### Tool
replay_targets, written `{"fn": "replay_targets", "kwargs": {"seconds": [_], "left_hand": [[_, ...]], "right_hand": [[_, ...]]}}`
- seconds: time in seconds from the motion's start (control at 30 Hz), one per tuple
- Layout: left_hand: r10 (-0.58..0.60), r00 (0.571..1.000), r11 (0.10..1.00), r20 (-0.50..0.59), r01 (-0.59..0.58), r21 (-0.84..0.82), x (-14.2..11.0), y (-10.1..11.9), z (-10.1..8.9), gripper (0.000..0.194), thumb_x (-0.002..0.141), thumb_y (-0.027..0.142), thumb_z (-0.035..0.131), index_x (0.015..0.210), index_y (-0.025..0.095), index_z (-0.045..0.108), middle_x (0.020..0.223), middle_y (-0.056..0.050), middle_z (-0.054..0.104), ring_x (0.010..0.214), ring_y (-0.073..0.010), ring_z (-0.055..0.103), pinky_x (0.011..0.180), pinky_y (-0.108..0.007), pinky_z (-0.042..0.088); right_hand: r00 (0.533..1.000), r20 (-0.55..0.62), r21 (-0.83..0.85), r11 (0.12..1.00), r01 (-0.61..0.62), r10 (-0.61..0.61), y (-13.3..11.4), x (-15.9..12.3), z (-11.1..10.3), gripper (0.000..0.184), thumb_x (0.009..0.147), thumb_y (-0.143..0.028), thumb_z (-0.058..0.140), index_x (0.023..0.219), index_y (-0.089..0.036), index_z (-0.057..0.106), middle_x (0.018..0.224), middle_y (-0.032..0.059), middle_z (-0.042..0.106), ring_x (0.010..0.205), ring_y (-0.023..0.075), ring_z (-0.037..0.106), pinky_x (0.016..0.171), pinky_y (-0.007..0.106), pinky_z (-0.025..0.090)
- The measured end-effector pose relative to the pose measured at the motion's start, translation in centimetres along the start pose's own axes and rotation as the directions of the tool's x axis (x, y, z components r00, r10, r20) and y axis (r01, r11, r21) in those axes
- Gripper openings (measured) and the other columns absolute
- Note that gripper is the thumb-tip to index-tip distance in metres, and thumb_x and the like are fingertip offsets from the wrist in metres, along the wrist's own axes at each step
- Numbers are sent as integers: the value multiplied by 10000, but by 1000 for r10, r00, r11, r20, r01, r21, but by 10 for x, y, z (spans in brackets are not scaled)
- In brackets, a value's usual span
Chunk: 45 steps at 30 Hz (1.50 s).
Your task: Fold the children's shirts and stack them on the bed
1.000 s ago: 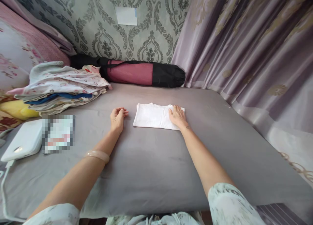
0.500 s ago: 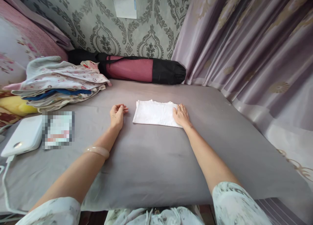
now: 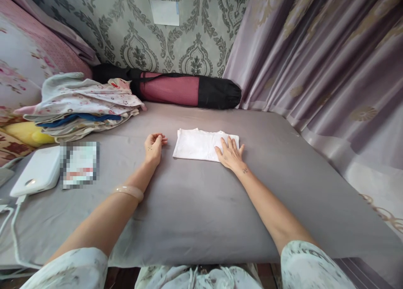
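A folded white garment [image 3: 197,144] lies flat in the middle of the grey sheet, its far edge slightly uneven. On its right end my right hand [image 3: 231,152] rests palm down, fingers spread. My left hand [image 3: 154,147] is beside the garment's left end, a small gap away from it. Its fingers are curled in with the thumb against them, and nothing shows in them.
A pile of folded clothes [image 3: 88,100] stands at the far left. Behind lies a long black and dark pink bag [image 3: 170,89] against the wall. Nearer left are a white power bank [image 3: 37,171] with a cable and a blurred-out flat item [image 3: 80,164]. Curtains [image 3: 299,62] hang at right.
My right hand has slid a little left and its fingers have spread wider over the garment's right end. My left hand keeps its curled pose. The view has shifted slightly.
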State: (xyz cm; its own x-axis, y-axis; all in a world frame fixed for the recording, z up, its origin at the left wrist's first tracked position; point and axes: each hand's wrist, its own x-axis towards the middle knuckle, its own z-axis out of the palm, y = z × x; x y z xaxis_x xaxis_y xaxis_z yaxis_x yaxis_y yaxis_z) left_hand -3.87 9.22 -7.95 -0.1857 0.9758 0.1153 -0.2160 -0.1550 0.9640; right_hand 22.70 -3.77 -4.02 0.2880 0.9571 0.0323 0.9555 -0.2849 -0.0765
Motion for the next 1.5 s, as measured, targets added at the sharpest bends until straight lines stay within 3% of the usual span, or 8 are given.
{"fn": "replay_targets", "kwargs": {"seconds": [0.2,0.43,0.67,0.8,0.93,1.07,1.2,1.5], "left_hand": [[11,1000,1000,8,-11,14,-1,0,0,199,730,314,575,862,167,553,814,-26,608,685,-121,632,648,-255,517],[5,1000,998,27,-6,57,-2,3,2,190,716,308,572,845,171,544,822,-26,609,674,-121,628,650,-261,515],[39,997,962,73,-57,266,-5,1,1,134,705,250,533,827,199,550,749,-8,609,636,-147,609,644,-289,501],[128,987,836,99,-161,525,1,-2,3,98,658,203,587,748,237,568,666,-10,590,706,-218,599,735,-351,480],[113,987,787,119,-162,596,20,2,17,118,616,185,636,652,249,544,628,-21,559,732,-253,588,785,-385,466],[109,937,704,332,-308,640,42,10,46,116,620,201,664,683,237,573,738,-50,613,783,-252,602,834,-383,468],[-26,856,576,516,-409,708,56,12,75,166,592,185,702,710,234,595,813,-67,645,872,-275,619,886,-407,457],[-194,804,476,562,-424,770,76,0,100,149,565,210,735,663,218,622,740,-56,655,808,-260,640,765,-363,496]], "right_hand": [[978,12,55,977,206,-207,-33,-4,1,661,973,-539,268,1524,-175,245,1605,141,123,1470,274,95,1154,545,30],[973,68,106,972,210,-218,-48,-3,-2,652,977,-528,262,1523,-172,253,1601,160,129,1468,293,101,1151,549,43],[922,109,233,911,340,-371,-69,-9,-2,624,988,-509,228,1532,-203,225,1613,103,106,1479,239,45,1167,494,11],[915,138,383,872,304,-379,-38,15,-14,568,990,-488,222,1493,-245,325,1588,71,236,1460,212,173,1165,460,128],[997,-42,345,935,82,-72,13,44,-24,487,980,-363,283,1423,-219,425,1519,69,385,1416,228,279,1150,499,175],[988,-19,356,924,-136,152,46,58,-17,504,987,-327,215,1422,-181,423,1529,81,366,1439,267,220,1134,563,183],[987,10,322,933,-158,163,56,61,-4,510,993,-313,194,1432,-169,409,1533,86,358,1453,271,175,1139,583,141],[991,-105,168,984,-61,80,65,59,9,442,964,-174,283,1323,-188,541,1355,122,541,1261,256,442,1093,475,250]]}}
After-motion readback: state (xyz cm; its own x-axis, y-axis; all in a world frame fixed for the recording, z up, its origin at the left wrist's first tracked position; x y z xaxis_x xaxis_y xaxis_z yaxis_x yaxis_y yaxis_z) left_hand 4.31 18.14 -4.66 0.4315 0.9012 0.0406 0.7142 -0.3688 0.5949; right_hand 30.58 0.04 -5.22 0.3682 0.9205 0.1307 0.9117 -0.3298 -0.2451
